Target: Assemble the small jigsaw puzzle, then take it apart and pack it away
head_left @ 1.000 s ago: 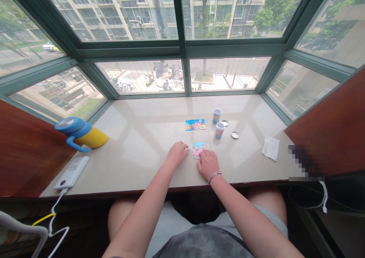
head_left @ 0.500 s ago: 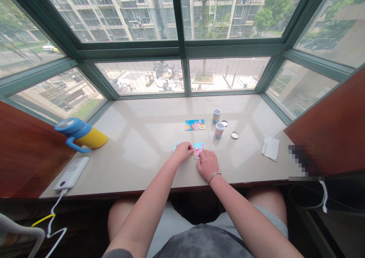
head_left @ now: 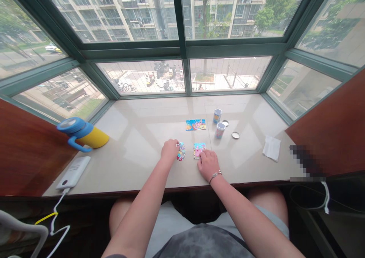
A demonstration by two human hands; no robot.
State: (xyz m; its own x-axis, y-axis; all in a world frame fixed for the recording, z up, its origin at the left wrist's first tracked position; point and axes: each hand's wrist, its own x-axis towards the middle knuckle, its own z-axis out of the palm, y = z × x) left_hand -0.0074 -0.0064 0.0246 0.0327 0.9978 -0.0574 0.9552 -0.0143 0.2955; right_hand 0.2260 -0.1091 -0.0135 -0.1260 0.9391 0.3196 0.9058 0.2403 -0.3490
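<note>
A small pile of colourful jigsaw pieces (head_left: 180,152) lies on the pale tabletop in front of me. My left hand (head_left: 170,150) is at the pile's upper left edge, thumb and fingers pinched together; whatever is between the fingertips is too small to make out. To the right is a partly joined jigsaw puzzle (head_left: 199,148), pink and light blue. My right hand (head_left: 208,164) rests at its lower right, fingers stretched onto the puzzle's edge and holding nothing up. Beyond both hands lies a rectangular picture card (head_left: 195,125) in blue, pink and yellow.
Two small tins (head_left: 220,131) stand at the back right, beside two round lids (head_left: 235,135). A white tissue (head_left: 272,148) lies farther right. On the left are a yellow and blue bottle (head_left: 94,135) and a white power bank (head_left: 73,173) with a cable. Windows enclose the back.
My left hand has moved left, from beside the joined puzzle to the loose pieces, uncovering the pile. The right hand stays on the puzzle. The view has shifted very slightly.
</note>
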